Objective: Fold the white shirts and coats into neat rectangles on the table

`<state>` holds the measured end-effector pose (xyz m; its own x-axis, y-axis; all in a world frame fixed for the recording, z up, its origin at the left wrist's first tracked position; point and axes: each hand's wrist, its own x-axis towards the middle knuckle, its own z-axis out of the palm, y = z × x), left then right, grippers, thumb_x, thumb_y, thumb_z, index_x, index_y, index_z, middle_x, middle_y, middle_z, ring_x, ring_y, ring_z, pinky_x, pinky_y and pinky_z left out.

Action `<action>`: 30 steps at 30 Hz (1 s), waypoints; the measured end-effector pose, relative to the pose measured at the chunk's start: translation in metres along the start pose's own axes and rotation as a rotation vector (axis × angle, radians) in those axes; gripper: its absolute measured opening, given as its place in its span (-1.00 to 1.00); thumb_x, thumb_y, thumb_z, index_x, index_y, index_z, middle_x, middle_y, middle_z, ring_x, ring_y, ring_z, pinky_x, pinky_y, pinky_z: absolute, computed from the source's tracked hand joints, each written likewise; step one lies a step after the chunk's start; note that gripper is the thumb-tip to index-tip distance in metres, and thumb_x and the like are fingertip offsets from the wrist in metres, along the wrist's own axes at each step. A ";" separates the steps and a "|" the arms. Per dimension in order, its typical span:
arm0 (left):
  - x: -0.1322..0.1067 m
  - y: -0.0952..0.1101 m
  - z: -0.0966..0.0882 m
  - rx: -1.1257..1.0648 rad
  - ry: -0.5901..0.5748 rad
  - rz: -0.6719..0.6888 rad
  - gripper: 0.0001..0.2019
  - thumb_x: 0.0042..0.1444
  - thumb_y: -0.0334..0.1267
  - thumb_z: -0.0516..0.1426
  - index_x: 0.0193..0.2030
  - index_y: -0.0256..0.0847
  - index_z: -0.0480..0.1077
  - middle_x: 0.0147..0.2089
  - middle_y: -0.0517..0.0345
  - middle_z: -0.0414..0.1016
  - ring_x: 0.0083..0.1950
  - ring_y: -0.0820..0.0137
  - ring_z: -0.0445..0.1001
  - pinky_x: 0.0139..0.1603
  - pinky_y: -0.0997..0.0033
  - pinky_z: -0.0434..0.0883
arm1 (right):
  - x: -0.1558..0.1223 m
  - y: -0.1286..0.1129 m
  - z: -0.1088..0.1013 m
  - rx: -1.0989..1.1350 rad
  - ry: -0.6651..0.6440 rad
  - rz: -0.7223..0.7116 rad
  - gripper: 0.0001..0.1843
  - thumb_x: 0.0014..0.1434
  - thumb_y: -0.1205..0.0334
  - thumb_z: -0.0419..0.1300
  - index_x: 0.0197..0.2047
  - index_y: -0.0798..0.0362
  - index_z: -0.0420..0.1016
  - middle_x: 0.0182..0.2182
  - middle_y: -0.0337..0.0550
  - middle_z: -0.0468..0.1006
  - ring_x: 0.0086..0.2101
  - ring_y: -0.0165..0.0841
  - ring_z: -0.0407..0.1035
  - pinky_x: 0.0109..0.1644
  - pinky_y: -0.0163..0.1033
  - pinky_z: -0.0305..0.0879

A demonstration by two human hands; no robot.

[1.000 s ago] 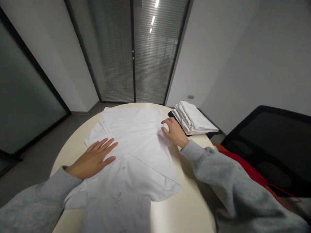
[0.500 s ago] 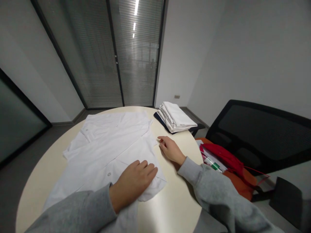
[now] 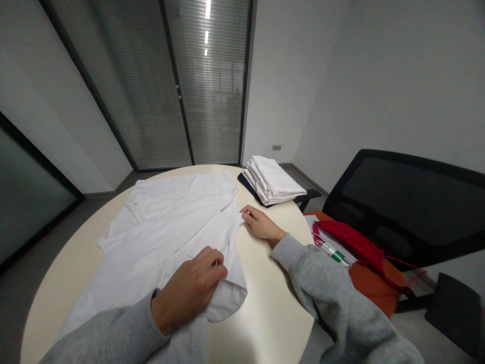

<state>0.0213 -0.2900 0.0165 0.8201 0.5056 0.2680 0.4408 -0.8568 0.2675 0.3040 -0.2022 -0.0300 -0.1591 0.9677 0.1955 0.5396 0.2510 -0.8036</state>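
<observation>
white button-front shirt lies spread flat on the round cream-coloured table, with its collar end towards the far side. it covers most of the left and middle of the tabletop. its right part is folded in over the body, so a long straight edge runs from the far right corner down to the near hem.

the left hand, in a grey knitted sleeve, rests on the near part of the shirt. its fingers are curled in and grip the cloth at the near right corner, where the fabric lifts in a small rounded fold off the table. the right hand, grey-sleeved too, lies on the table just beside the shirt's right edge, with thumb and forefinger closed in a pinch on the corner of cloth there.

beyond the right hand, near the table's far edge, a stack of folded white garments sits on a dark navy folded cloth. right of the table stands a black mesh-backed office chair. in front of it a red cloth item lies over something orange, with a green-and-white pen-like object beside it. tall glass doors with closed grey blinds fill the far wall.
</observation>
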 end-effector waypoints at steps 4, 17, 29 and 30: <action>-0.005 0.006 -0.008 -0.230 -0.001 -0.296 -0.76 0.32 -0.41 -0.04 -0.22 -0.14 0.43 -0.19 0.09 0.47 -0.16 0.30 0.46 -0.12 0.31 0.37 | 0.002 0.007 0.000 0.166 -0.008 0.007 -0.75 0.37 -0.02 0.01 -0.15 -0.03 0.32 -0.53 -0.42 0.22 -0.51 -0.41 0.11 -0.36 -0.29 0.09; -0.004 0.060 0.009 -0.611 -0.297 -0.565 -0.19 0.29 -0.13 0.11 0.61 -0.09 -0.14 -0.13 0.11 0.59 -0.14 0.24 0.52 -0.03 0.21 0.43 | 0.009 0.016 0.003 0.295 -0.018 0.035 -0.61 0.25 -0.01 0.13 0.05 0.02 0.39 -0.55 -0.47 0.12 -0.54 -0.44 -0.01 -0.42 -0.29 -0.05; 0.007 0.088 0.027 -0.469 -0.245 -0.343 -0.26 0.18 -0.14 0.21 0.50 -0.19 0.19 0.44 -0.13 0.32 0.44 -0.02 0.22 0.43 -0.19 0.24 | 0.008 0.012 0.003 0.073 -0.051 -0.013 -0.60 0.28 0.14 0.15 0.16 0.03 0.46 -0.50 -0.41 0.26 -0.45 -0.40 0.17 -0.30 -0.28 0.09; 0.004 0.087 0.028 -0.495 -0.216 -0.349 -0.28 0.20 -0.13 0.19 0.50 -0.18 0.19 0.46 -0.12 0.29 0.46 0.00 0.22 0.45 -0.16 0.22 | 0.009 0.013 0.002 0.060 -0.048 -0.012 -0.59 0.29 0.15 0.13 0.17 0.03 0.45 -0.50 -0.41 0.25 -0.45 -0.40 0.17 -0.30 -0.28 0.10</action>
<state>0.0735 -0.3647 0.0148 0.7363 0.6705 -0.0906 0.5167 -0.4708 0.7151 0.3082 -0.1906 -0.0398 -0.2058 0.9621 0.1791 0.4873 0.2595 -0.8338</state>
